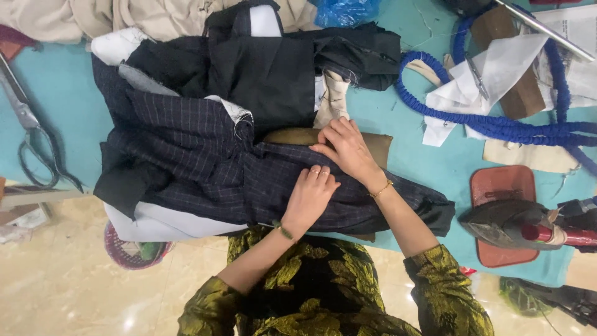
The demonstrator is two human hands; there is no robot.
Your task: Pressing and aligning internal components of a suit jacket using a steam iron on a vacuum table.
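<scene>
both forearms reach up from the lower middle of the frame in green-gold sleeves. the left hand (313, 191) lies flat, palm down, fingers together, rings showing. the right hand (345, 147), just above it, presses down with fingers spread.

The pad (373, 144) is mostly covered by the checked cloth (205, 162) and the right hand (348, 149). The iron (516, 225) is cut off at the right edge, and its rest (497, 183) is partly hidden beneath it. The scissors (31, 137) are clipped at the left edge. The basket (127, 252) is largely concealed under the table (56, 87).
</scene>
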